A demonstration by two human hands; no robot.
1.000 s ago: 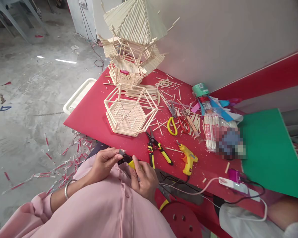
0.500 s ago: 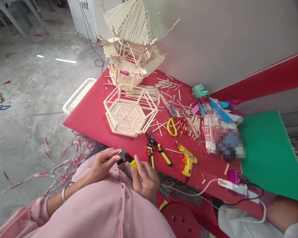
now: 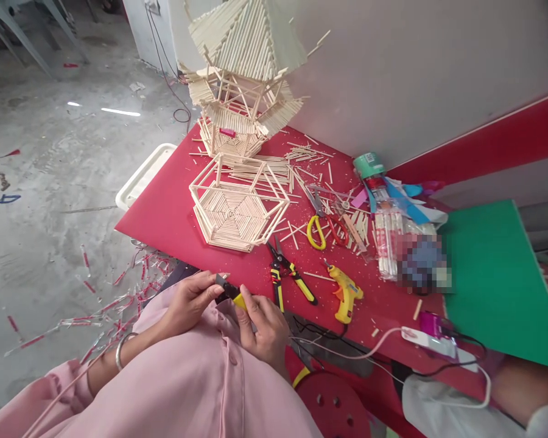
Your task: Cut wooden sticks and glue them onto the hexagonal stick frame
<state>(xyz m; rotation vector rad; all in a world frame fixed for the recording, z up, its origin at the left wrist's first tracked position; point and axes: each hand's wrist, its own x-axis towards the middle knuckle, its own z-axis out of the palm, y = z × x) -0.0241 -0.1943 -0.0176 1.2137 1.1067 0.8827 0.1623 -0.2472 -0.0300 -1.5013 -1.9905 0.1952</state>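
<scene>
My right hand (image 3: 265,325) is closed round the yellow handles of a black-jawed cutter (image 3: 228,289), held low in front of my pink shirt. At the jaws, my left hand (image 3: 196,299) pinches what looks like a thin wooden stick (image 3: 224,276); only a pale end shows and the rest is hidden by the fingers. Just beyond my hands, on the red table (image 3: 164,225), sits a hexagonal stick frame (image 3: 232,214) with a patterned floor. A second cutter (image 3: 284,267) with black-and-yellow handles lies with its handles spread, near my right hand.
Behind the frame rises a tiered stick pagoda (image 3: 246,55). Scissors (image 3: 317,231), a yellow glue gun (image 3: 346,295), loose sticks (image 3: 301,155), stick packs (image 3: 387,243) and a power strip (image 3: 433,348) lie rightward. Another person's arm (image 3: 520,389) is at lower right; wrappers (image 3: 119,304) litter the floor.
The cutter and both hands have shifted slightly up and left, and the jaws have tilted a little by my left fingertips. The things on the table have stayed put.
</scene>
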